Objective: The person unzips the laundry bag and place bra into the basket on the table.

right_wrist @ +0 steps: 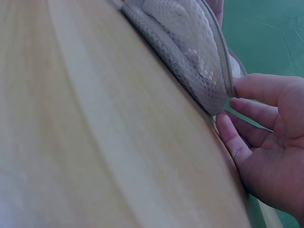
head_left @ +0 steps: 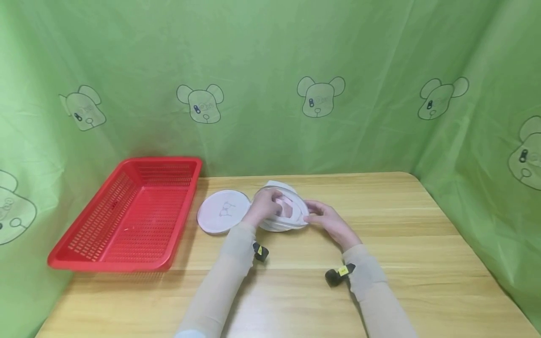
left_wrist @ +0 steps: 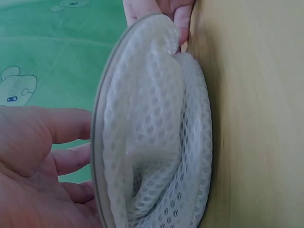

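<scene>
A white mesh laundry bag [head_left: 291, 227], round with a zipper along its rim, stands open on the table. Its honeycomb mesh side [left_wrist: 156, 95] bulges and folds in the left wrist view. My left hand [head_left: 265, 205] reaches over the rim, fingers inside the opening near a pale pink area [head_left: 286, 206]. The left wrist view hides those fingertips behind the rim. With thumb and fingers, my right hand [head_left: 331, 223] pinches the bag's right edge, by the zipper [right_wrist: 223, 45]. Left of the bag lies a flat, round, whitish panel [head_left: 211, 209] with a small drawing; a join to the bag is hidden.
A red perforated plastic basket [head_left: 186, 211] stands on the left of the wooden table [head_left: 422, 263]. Green curtains [head_left: 262, 136] with bear-head prints hang behind and on both sides.
</scene>
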`<state>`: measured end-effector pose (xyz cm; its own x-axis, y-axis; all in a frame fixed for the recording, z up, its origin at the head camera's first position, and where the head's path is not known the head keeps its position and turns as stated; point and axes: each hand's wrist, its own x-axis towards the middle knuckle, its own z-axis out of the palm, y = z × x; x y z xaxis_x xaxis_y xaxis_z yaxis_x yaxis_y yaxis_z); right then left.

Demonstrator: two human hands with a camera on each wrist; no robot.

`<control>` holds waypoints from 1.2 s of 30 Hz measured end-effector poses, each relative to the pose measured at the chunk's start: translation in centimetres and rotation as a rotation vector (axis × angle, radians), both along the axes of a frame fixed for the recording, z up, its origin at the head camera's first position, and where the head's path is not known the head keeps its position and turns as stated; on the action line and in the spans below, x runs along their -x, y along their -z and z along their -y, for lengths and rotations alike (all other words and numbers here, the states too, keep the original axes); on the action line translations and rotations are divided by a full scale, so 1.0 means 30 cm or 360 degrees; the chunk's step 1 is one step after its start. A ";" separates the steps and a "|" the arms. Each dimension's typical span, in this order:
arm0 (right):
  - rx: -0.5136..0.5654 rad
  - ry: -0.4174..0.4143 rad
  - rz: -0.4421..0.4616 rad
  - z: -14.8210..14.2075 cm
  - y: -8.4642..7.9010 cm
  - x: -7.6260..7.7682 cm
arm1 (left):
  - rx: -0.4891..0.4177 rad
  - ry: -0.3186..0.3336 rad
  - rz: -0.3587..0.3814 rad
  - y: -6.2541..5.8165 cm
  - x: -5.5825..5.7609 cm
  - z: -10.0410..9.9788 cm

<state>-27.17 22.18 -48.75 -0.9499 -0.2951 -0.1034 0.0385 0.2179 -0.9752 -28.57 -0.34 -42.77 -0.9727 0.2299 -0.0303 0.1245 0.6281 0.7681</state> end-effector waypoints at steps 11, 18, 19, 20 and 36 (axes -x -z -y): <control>0.0005 -0.0003 -0.0003 0.004 0.003 0.002 | 0.0143 0.0091 0.0026 0.013 0.025 0.011; -0.0014 -0.0010 -0.0016 0.005 0.005 0.000 | 0.0191 0.0157 0.0070 0.023 0.025 0.022; -0.0016 -0.0008 -0.0018 0.004 0.006 0.000 | 0.0205 0.0164 0.0074 0.023 0.025 0.022; -0.0017 -0.0004 -0.0017 0.004 0.006 0.000 | 0.0220 0.0166 0.0075 0.023 0.026 0.021; -0.0022 0.0017 0.0005 0.006 0.001 0.001 | 0.0375 0.0087 0.0065 0.045 0.033 -0.008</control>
